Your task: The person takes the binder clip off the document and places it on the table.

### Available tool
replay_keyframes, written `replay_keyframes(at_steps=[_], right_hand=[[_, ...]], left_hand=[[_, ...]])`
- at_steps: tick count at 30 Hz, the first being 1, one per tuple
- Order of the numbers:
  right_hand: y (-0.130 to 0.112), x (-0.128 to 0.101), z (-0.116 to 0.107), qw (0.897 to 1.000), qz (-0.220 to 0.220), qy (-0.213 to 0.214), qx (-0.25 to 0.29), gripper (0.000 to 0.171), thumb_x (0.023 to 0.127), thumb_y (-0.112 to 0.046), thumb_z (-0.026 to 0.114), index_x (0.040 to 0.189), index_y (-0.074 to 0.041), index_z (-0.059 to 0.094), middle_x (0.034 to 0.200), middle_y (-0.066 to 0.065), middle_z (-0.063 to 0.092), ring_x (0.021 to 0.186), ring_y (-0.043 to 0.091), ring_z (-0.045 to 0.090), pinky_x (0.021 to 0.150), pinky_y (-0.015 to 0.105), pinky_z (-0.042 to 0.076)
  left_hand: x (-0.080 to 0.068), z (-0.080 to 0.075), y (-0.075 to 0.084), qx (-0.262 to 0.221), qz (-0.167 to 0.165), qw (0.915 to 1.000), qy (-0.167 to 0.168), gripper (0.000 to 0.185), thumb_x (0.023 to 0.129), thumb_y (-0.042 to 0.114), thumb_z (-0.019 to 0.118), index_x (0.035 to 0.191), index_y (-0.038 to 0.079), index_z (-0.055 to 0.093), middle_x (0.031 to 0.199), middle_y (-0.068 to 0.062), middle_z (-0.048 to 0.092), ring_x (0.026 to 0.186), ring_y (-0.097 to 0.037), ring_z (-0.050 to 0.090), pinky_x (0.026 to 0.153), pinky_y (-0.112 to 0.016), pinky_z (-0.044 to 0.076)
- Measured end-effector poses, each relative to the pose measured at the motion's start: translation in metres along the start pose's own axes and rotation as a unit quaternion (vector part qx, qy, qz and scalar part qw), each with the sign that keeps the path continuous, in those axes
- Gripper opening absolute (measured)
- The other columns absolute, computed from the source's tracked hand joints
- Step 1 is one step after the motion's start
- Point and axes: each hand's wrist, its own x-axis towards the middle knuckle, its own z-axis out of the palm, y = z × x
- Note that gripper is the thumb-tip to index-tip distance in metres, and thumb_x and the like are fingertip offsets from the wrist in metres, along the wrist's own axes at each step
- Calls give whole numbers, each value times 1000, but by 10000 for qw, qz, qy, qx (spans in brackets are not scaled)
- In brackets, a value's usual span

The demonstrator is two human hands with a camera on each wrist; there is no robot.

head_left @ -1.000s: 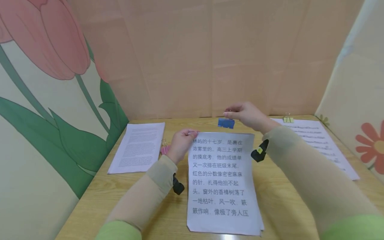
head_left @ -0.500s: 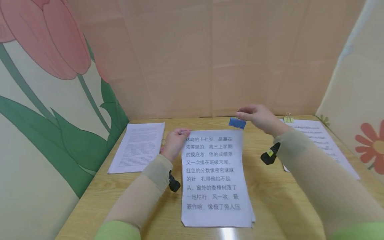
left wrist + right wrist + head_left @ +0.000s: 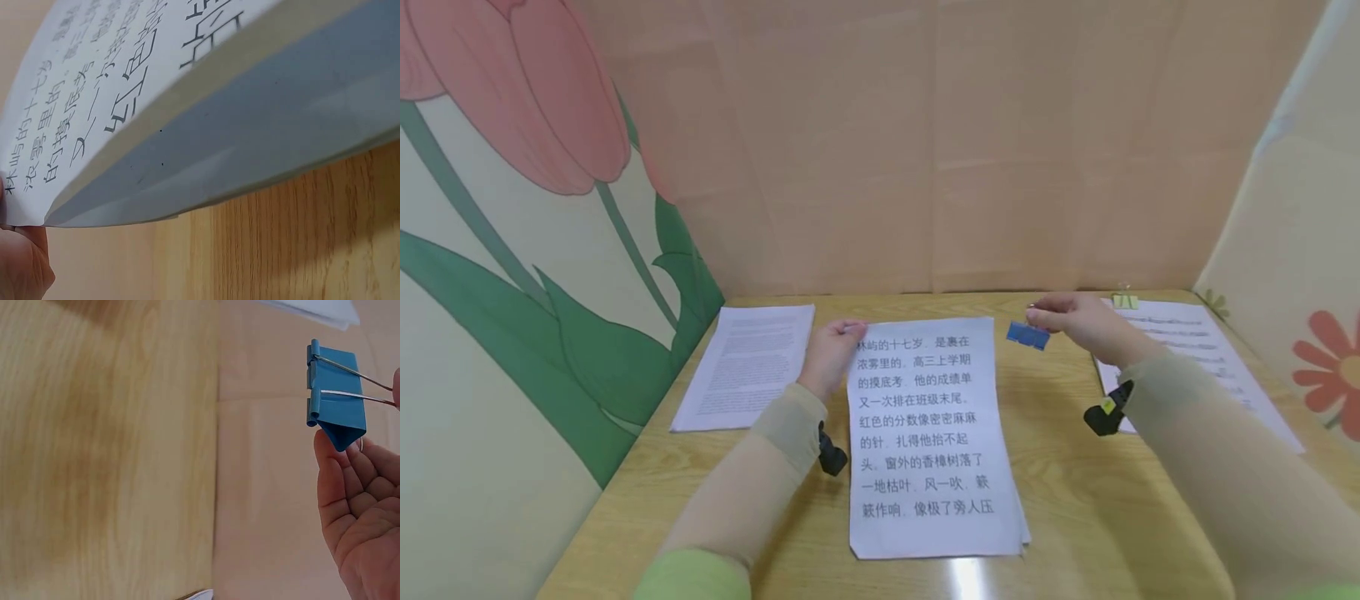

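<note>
While the left hand [image 3: 831,354] pinches the upper left corner of the white paper sheets printed with large black characters [image 3: 925,433], the right hand [image 3: 1078,325] pinches the silver wire handles [image 3: 357,395] of a blue metal binder clip [image 3: 337,379]. Clip hangs just left of the right pinch, apart from the paper; sheets extend rightward from the left pinch and back toward the body.

Handling, judged: paper light, limp, easily creased, layers liable to slide; best held at the top edge, all layers together. Lower right corner, farthest from the left pinch, shows layers out of line. Clip probably light, stiff, springy, its wires slick; hold by the handle ends.

Hard to make out: whatever of the left hand lies behind the paper; sheet count. Right wrist view cuts off a fingertip on the handles; squeeze cannot be told.
</note>
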Motion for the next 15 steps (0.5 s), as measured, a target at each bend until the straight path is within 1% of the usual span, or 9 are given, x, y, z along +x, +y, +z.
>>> replay_keyframes(at_steps=[4,7,9,13,15], right_hand=[[15,-2,9,9993,85,-324,-173,81,92,-57,53,145,2,35,139,24,47,129,45,39,104,68,24],[26,-3,17,9976,204,-581,-315,83,90,-60,54,145,0,36,142,23,44,132,47,35,102,69,26],[31,-3,22,9967,226,-698,-342,83,90,-60,54,144,0,37,143,23,43,131,47,35,101,68,27],[39,-3,31,9962,94,-816,-307,76,92,-53,56,142,3,41,140,23,47,129,45,40,101,64,31],[42,-2,35,9956,95,-880,-302,74,92,-51,58,140,4,43,138,23,49,127,44,43,101,62,33]], left_hand=[[3,-1,-1,-77,31,9999,99,17,94,22,62,103,11,71,98,-5,70,90,-20,66,85,-34,51],[6,-2,-2,-66,3,9999,116,17,94,22,62,103,10,71,98,-5,70,88,-20,66,83,-34,52],[6,-3,-2,-19,-55,10000,76,17,94,23,61,103,12,71,97,-4,70,88,-20,66,84,-34,51],[6,-5,0,48,-211,9998,-9,16,94,27,61,103,16,71,97,-2,70,90,-20,65,87,-36,49],[7,-5,1,85,-248,9997,-26,16,94,27,61,103,17,71,98,-1,70,92,-19,65,89,-36,48]])
